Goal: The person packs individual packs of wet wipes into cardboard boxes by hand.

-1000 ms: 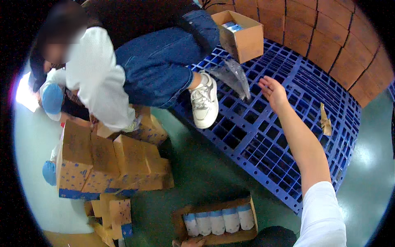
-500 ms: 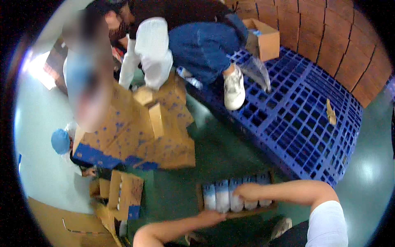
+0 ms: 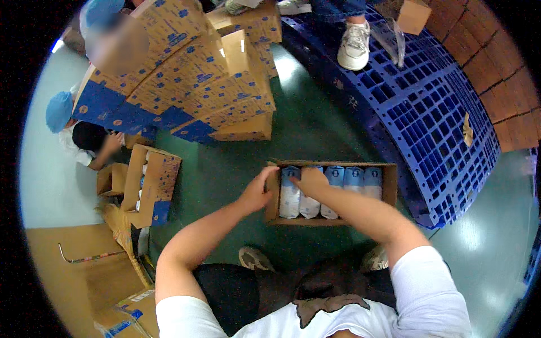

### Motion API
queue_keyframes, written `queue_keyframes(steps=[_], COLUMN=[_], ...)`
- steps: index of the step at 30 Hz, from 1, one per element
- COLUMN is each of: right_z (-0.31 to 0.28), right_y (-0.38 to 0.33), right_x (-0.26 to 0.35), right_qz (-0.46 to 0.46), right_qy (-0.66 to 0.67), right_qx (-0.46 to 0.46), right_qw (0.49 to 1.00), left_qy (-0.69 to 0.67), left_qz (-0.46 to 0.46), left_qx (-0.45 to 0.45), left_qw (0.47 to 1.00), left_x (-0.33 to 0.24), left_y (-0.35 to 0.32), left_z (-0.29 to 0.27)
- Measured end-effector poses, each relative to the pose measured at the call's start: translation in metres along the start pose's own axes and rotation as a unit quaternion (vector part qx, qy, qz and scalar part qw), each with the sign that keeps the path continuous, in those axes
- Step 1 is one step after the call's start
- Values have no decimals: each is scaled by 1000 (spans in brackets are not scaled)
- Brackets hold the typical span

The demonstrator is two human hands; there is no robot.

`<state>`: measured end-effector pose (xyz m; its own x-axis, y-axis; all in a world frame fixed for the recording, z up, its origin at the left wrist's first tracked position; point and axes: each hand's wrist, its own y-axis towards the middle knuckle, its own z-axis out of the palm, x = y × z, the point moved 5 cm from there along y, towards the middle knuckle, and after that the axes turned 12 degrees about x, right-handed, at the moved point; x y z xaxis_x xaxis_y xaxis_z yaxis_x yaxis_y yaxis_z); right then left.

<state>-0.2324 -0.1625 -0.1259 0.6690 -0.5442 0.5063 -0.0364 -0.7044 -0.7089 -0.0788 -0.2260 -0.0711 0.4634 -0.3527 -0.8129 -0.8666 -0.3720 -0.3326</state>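
Observation:
On the floor in front of me an open cardboard carton (image 3: 389, 188) holds a row of several white-and-blue pouches (image 3: 289, 204), standing side by side. My left hand (image 3: 258, 190) is at the carton's left wall, its fingers closed over the rim near the far corner. Inside, my right hand (image 3: 311, 181) is over the second pouch from the left, fingers curled at its top. Its thumb stretches toward the leftmost pouch. The right hand partly covers the second pouch, so the exact grip of its fingertips is hidden.
A blue plastic pallet (image 3: 420, 129) curves along the right, with a person's white shoe (image 3: 354, 48) on it. Printed cartons (image 3: 186, 84) are stacked far left. A person in a blue cap (image 3: 59, 111) crouches beside another open carton (image 3: 155, 188). Brown cartons (image 3: 479, 67) line the far right.
The view has tilted down, so the carton appears higher up. My left hand has gone from the near edge to the left wall; my right hand has moved left along the row of pouches.

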Motion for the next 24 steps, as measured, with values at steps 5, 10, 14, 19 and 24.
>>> queue_keyframes(steps=[5,10,14,19,24], right_z=[6,-3,-80,-141,-161], right_y=[38,-55,-147,-167,-176], right_x=[-21,20,39,22,39], right_qz=[-52,-264,-445,-380,-336], right_qy=[-11,6,-48,489,640], right_qx=[-151,-101,-203,15,8], right_qw=[987,959,871,785,691], left_qy=[-50,-198,161,-344,-398], left_qz=[-108,-89,-58,118,89], left_qx=[59,-67,-173,87,-106], left_qw=[991,974,970,928,907], left_x=[-22,60,3,-109,-184], left_y=[15,-10,-3,22,46], left_z=[2,7,-11,-22,-31])
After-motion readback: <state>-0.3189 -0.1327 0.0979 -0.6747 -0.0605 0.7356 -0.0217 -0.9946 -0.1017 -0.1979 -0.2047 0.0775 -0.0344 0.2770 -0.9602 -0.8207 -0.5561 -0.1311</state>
